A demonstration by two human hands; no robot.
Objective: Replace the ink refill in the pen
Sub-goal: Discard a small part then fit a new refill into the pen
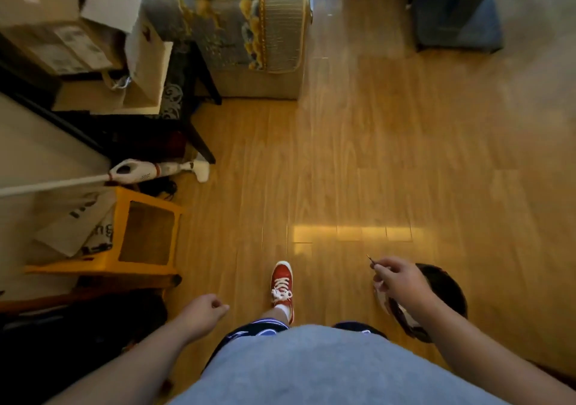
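Observation:
My right hand point(397, 280) is at the lower right, above a round dark bin point(442, 292). Its fingers pinch a thin ink refill point(371, 259), whose pointed tip sticks out up and to the left. My left hand point(204, 309) hangs at the lower middle left with its fingers curled in and nothing visible in it. No pen body shows anywhere in the view. I am standing on a wooden floor point(358, 155), with a red shoe point(282, 286) stepping forward.
A yellow plastic stool point(146, 236) stands at the left with papers on it. A white handheld vacuum point(149, 169) leans by a dark table point(199, 136) piled with boxes. A patterned storage box point(249, 40) sits at the back, and a dark cabinet point(458, 15) at the back right.

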